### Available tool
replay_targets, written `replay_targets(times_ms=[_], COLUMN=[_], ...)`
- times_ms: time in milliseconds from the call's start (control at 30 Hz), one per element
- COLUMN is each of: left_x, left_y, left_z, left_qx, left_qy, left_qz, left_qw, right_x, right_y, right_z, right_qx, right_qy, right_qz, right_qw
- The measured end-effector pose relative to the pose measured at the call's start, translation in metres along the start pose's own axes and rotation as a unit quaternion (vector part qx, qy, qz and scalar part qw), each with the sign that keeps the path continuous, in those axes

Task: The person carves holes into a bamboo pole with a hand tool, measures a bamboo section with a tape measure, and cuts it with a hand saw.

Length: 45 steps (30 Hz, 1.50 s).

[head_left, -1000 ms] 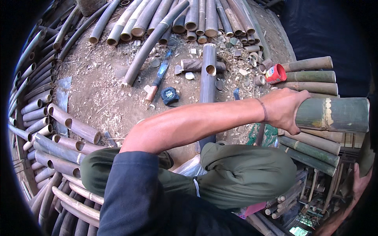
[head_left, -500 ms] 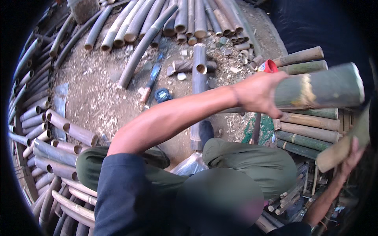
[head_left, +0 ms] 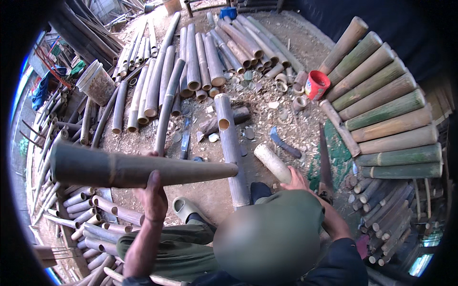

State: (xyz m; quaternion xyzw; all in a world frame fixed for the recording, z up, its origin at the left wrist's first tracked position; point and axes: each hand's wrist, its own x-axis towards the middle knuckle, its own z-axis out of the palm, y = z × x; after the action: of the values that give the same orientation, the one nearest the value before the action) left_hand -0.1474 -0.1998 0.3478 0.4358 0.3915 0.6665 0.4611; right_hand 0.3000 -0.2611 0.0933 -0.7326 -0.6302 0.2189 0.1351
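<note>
The left hand [head_left: 153, 196] is clamped around a long bamboo pole [head_left: 138, 169], gripping it from below near its middle and holding it level, clear of the ground; the pole's wide end runs out to the left of the hand and its narrow cut end points right. The right hand [head_left: 296, 180] is closed on the near end of a short pale bamboo piece [head_left: 273, 163], which slants up and away from it (the fingers are partly hidden behind the knee). Between the two hands a long bamboo tube [head_left: 232, 148] lies on the dirt ground [head_left: 267, 126], its hollow mouth at the far end. Just beyond the right hand a curved knife [head_left: 285, 143] rests among shavings, and to that hand's right a saw [head_left: 325, 162] lies beside a green mat [head_left: 341, 148]. Further right, well apart from the hand, thick green culms [head_left: 386, 119] are stacked in a fan. A red cup [head_left: 317, 85] stands far ahead of the right hand. Ahead of the left hand a row of grey poles [head_left: 191, 62] lies side by side, with a white bucket [head_left: 96, 82] off to their left. Below the left hand, short cut tubes [head_left: 90, 214] are heaped. A sandal [head_left: 185, 208] shows just right of the left wrist.
</note>
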Motion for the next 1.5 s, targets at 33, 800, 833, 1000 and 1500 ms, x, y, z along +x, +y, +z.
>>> replay_targets(times_ms=[33, 800, 833, 1000, 1500], left_x=[0.002, 0.104, 0.105, 0.103, 0.06], left_y=[-0.005, -0.194, -0.196, -0.199, -0.155], left_z=[-0.003, -0.011, -0.013, -0.017, 0.041], left_qx=[0.027, 0.085, 0.085, 0.096, 0.001], left_qy=[0.035, 0.074, 0.076, 0.077, 0.061], left_qz=[0.029, 0.1, 0.097, 0.095, 0.088], left_qw=[0.999, 0.989, 0.989, 0.988, 0.994], right_x=[0.023, 0.398, 0.401, 0.402, 0.296], right_y=[0.003, -0.11, -0.114, -0.12, 0.075], right_z=[0.024, 0.065, 0.071, 0.082, 0.051], right_qx=[0.025, 0.111, 0.083, 0.028, -0.101], right_qy=[0.017, -0.461, -0.447, -0.466, 0.029], right_qz=[-0.027, -0.138, -0.178, -0.194, -0.021], right_qw=[0.999, 0.87, 0.873, 0.863, 0.994])
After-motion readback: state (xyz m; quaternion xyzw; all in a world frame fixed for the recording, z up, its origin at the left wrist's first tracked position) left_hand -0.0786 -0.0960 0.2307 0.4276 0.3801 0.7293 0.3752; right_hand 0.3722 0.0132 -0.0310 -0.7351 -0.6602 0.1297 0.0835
